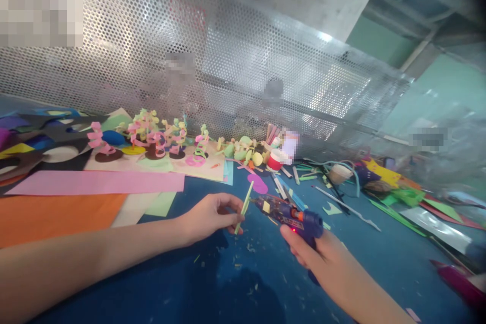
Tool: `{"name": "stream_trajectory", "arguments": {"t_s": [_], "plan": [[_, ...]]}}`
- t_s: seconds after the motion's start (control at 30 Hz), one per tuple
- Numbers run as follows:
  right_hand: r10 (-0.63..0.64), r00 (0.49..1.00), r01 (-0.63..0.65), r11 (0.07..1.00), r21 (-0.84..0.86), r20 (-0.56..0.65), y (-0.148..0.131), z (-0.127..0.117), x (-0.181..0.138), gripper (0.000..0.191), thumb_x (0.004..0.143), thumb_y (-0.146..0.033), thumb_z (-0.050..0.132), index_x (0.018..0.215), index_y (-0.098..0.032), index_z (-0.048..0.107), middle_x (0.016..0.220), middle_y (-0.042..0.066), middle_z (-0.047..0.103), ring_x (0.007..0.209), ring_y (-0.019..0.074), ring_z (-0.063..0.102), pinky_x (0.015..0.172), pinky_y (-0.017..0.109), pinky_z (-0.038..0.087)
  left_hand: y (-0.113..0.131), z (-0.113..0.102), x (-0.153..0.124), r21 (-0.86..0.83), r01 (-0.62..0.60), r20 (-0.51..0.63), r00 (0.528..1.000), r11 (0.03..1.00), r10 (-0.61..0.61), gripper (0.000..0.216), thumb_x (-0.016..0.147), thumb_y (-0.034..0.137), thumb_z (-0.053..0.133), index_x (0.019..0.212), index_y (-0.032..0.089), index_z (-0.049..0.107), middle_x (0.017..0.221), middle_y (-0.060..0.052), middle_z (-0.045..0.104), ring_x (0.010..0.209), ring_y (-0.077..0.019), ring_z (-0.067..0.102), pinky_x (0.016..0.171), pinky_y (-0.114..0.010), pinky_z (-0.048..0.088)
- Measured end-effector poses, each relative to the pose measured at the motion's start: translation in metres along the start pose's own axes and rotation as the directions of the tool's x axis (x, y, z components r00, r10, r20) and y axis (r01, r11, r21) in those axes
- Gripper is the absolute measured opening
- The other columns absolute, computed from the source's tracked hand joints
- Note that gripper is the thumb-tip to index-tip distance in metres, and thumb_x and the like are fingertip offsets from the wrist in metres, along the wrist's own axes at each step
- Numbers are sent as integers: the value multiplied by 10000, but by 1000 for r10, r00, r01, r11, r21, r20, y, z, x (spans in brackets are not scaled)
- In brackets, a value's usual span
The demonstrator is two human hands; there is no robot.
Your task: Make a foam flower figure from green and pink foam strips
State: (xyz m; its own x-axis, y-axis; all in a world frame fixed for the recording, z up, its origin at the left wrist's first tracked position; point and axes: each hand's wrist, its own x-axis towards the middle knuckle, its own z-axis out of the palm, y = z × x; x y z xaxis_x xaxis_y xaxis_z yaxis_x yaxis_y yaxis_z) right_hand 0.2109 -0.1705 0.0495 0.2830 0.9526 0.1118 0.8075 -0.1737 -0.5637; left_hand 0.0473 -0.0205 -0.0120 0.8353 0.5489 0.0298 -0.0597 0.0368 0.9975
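My left hand (208,215) pinches a thin pale-green paper stick (244,206) between thumb and fingers, holding it tilted above the blue table (246,283). My right hand (315,255) grips a dark blue glue gun (290,212) by its handle, a red light glowing on it. The gun's nozzle points left and almost touches the green stick. Both hands hover over the middle of the table.
Pink (98,182) and orange (56,215) paper sheets lie at the left. Small curled-paper flower models (152,139) stand in a row at the back before a perforated metal screen (190,61). Paper strips, scraps and a roll (339,172) litter the right side.
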Motion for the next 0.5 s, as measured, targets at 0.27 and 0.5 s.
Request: {"name": "stream_trajectory", "arguments": {"t_s": [0.27,0.5], "plan": [[-35,999,35,999,-21,9,-2,-1,3,368,803,-535,415,649,-225,539,523,-6,563,454,140,499,457,252,375,2,0,0,3,1,7,1000,1000,-1,216,706,323,629,827,154,569,709,6,603,672,-152,636,622,-267,472],[-27,999,27,999,20,26,-5,-3,1,376,788,-528,439,563,-234,501,453,-22,511,405,136,457,431,252,351,0,0,0,2,2,2,1000,1000,-2,224,715,319,629,846,148,569,726,-3,608,684,-158,641,632,-273,472]]}}
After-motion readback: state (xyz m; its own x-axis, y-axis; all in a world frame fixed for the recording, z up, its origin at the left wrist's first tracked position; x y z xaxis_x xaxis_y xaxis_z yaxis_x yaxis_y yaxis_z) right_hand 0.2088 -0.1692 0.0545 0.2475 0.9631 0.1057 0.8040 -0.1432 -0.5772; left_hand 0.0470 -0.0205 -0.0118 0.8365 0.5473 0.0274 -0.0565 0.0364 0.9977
